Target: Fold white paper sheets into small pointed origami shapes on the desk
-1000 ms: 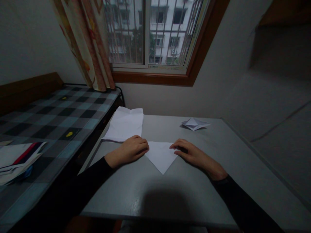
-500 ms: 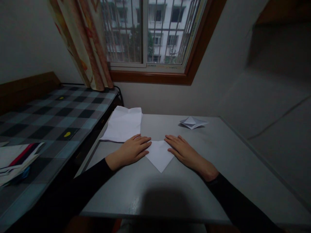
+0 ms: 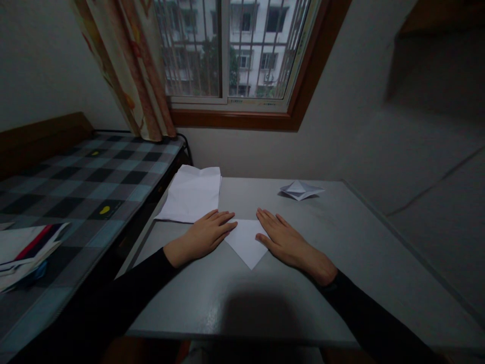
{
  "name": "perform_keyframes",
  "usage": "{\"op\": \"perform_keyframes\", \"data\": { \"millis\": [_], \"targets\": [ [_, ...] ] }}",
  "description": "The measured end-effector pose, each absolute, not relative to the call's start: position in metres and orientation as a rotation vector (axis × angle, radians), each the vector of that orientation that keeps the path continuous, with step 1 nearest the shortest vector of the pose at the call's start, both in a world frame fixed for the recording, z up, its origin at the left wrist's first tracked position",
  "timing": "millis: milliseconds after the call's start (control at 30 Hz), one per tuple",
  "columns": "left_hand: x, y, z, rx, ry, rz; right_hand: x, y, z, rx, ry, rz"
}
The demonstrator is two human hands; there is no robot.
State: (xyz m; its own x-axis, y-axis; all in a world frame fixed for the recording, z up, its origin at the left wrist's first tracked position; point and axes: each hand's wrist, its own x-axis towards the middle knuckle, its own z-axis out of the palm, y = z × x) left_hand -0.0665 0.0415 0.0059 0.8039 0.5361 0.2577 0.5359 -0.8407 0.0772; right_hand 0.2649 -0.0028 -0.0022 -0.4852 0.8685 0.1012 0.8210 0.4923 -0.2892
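Paper triangle (image 3: 248, 245) on tabletop (image 3: 182, 313), left hand (image 3: 204, 236) over one end, right hand (image 3: 288, 242) over other. Both curled moments ago; now laid flat, gripping nothing: likely pressing paper down. Corner points toward tabletop's near edge; long axis follows far edge, running left to right.

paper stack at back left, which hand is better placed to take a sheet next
Likely the left hand: it lies close by the near right corner of the paper stack, while the right hand is farther off, at the right side of the paper triangle.
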Motion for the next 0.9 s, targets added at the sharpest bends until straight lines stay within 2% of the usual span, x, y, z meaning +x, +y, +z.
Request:
{"op": "perform_keyframes", "data": {
  "millis": [633, 900],
  "targets": [
    [-0.070, 0.042, 0.018, 2.807, 0.890, 0.627, 0.285, 0.012, 0.004, -1.189, -2.308, 0.546],
    [-0.072, 0.044, 0.024, 2.852, 0.864, 0.655, 0.278, 0.010, 0.021, -1.239, -2.265, 0.361]
  ]
}}
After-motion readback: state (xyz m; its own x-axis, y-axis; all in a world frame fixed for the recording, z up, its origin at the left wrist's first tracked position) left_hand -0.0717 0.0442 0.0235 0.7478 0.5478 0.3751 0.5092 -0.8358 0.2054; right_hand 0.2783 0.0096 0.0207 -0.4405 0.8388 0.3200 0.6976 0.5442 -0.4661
